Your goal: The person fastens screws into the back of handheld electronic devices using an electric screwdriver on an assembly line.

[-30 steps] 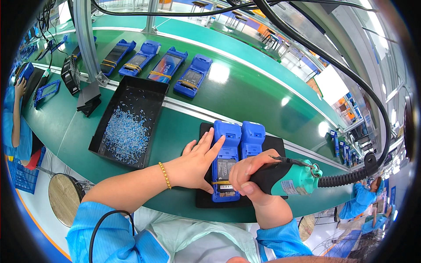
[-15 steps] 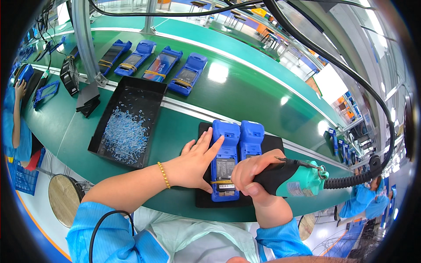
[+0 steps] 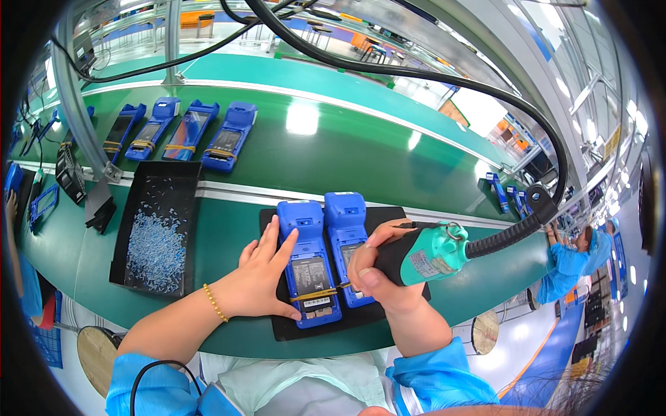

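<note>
Two blue handheld terminals lie side by side with their battery bays facing up on a black mat (image 3: 277, 326). My left hand (image 3: 253, 277) rests with fingers spread along the left edge of the left terminal (image 3: 310, 249), its thumb by the lower end. A yellow rubber band (image 3: 313, 295) crosses that terminal. My right hand (image 3: 385, 270) is wrapped round a teal and black electric screwdriver (image 3: 431, 255), held tilted over the right terminal (image 3: 345, 220). The screwdriver's tip points toward the lower part of the terminals; my fingers partly hide what it touches.
A black tray (image 3: 123, 267) of small blue-and-silver pieces stands left of the mat. Several banded blue terminals (image 3: 225, 139) line the green surface beyond the metal rail. A thick black cable (image 3: 555, 163) loops overhead to the screwdriver. Other people (image 3: 565, 260) work at far right and left.
The view has swung right, so the bench appears farther left. My right hand and the screwdriver have shifted slightly away from me, exposing more of the right terminal. My left hand stays on the left terminal.
</note>
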Demonstrator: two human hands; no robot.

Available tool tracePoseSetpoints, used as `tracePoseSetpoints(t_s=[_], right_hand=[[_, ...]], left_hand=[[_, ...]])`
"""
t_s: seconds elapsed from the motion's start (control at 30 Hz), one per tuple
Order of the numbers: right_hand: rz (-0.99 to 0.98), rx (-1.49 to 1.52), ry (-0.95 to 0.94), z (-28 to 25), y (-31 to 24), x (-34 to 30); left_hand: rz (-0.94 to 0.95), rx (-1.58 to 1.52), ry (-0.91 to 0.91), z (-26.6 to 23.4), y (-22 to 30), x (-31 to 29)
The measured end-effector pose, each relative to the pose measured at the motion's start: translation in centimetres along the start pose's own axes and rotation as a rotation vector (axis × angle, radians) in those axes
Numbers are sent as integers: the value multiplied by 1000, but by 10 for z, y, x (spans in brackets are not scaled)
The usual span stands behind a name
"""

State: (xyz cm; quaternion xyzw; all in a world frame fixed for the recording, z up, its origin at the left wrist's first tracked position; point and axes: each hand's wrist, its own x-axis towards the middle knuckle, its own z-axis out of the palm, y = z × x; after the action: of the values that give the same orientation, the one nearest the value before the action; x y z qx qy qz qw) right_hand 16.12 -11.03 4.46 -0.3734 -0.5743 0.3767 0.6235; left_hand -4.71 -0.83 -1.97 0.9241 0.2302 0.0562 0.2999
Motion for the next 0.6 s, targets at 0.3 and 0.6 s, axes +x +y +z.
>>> tracePoseSetpoints(t_s=[0.3,0.6], right_hand=[[-155,15,2,-4,9,0],[-116,102,-5,-7,13,-2]], left_hand=[[25,20,18,3,0,5],[21,32,23,3,0,6]])
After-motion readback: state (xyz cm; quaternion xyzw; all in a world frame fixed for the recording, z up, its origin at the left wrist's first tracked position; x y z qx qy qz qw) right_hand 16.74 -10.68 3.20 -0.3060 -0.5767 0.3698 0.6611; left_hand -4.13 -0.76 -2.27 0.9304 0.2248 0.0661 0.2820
